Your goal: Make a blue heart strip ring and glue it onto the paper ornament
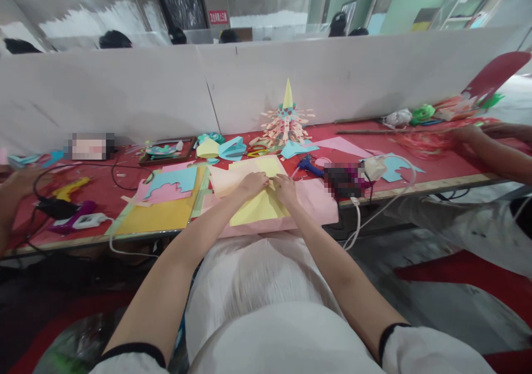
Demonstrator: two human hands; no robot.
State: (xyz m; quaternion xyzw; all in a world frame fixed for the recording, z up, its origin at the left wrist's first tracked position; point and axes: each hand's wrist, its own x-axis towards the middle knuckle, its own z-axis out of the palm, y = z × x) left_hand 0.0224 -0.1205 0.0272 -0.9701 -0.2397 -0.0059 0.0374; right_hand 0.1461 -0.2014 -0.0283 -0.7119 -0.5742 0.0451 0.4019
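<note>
Both my hands rest on a yellow paper sheet (260,208) that lies on a pink sheet (316,208) at the table's near edge. My left hand (252,185) presses down on the yellow paper with fingers curled, its fingertips against the paper's middle. My right hand (285,187) sits right beside it, fingers bent and pinching or pressing the same paper where a fold or edge runs. A second pale yellow sheet (266,166) lies just beyond my fingers.
An orange-yellow sheet (160,213) with pink and blue cut-outs lies to the left. A paper cone tree (286,122), blue glue gun (310,166), scissors (257,152) and cables (124,174) sit on the red table (440,166). Other people's arms reach in at the right (494,149) and left (12,194). A white partition (166,91) stands behind.
</note>
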